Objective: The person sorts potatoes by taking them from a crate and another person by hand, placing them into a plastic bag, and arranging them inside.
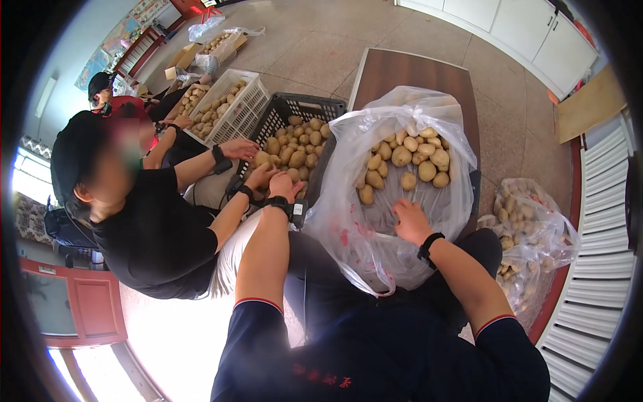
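Observation:
My left hand (pixel 284 187) reaches over the near edge of a black plastic crate (pixel 328 107), at the potatoes (pixel 297 157) inside it. Its fingertips are hard to make out, and whether they grip a potato is unclear. A co-worker's hand (pixel 260 176) is right beside it, with that person's other hand (pixel 240 149) at the crate's left side. My right hand (pixel 411 221) is inside a clear plastic bag (pixel 338 181), fingers loosely bent and apart, nothing visible in them. Just beyond it, a pile of potatoes (pixel 426 171) lies in the bag.
Under the bag is a brown board-like surface (pixel 402 70). Bagged potatoes (pixel 519 218) stand at right, near a white radiator (pixel 596 248). At left sit a white crate (pixel 249 100) of potatoes and two co-workers; boxes (pixel 181 57) lie farther back.

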`<state>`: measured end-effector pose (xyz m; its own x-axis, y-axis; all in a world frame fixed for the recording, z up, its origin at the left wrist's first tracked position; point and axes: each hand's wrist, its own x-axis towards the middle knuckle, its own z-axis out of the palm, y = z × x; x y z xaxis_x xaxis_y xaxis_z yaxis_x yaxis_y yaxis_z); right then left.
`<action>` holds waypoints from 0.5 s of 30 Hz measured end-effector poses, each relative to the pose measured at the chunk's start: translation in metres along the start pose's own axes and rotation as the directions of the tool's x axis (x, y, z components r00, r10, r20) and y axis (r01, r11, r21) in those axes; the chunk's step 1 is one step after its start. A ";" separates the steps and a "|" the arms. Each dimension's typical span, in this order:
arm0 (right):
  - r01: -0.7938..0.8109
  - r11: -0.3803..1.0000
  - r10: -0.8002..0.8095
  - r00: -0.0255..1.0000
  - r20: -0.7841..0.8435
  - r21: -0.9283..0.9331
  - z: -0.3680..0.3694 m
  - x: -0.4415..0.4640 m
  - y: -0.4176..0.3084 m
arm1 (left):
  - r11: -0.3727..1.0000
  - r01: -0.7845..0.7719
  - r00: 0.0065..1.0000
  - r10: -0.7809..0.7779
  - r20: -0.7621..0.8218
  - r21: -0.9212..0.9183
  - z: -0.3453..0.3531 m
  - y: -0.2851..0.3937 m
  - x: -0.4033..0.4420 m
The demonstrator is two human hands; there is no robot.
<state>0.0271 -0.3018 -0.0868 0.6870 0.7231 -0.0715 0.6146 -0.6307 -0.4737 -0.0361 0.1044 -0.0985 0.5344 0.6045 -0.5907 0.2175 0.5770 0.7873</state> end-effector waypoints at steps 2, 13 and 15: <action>0.009 1.000 -0.009 1.000 -0.008 0.019 0.000 -0.001 0.000 | 1.000 0.023 1.000 -0.023 -0.020 -0.009 0.000 0.000 0.000; -0.095 0.837 0.120 0.993 -0.010 0.539 0.004 0.008 -0.003 | 0.998 -0.023 0.995 0.016 0.103 0.062 0.039 0.014 -0.032; -0.401 0.111 0.264 0.894 0.361 0.910 0.003 0.011 -0.003 | 0.997 -0.013 0.988 0.001 0.153 0.079 0.049 0.015 -0.041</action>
<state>0.0314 -0.2909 -0.0886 0.6366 0.5817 -0.5063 -0.5595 -0.1036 -0.8224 -0.0152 0.0613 -0.0540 0.6534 0.5135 -0.5562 0.2742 0.5243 0.8062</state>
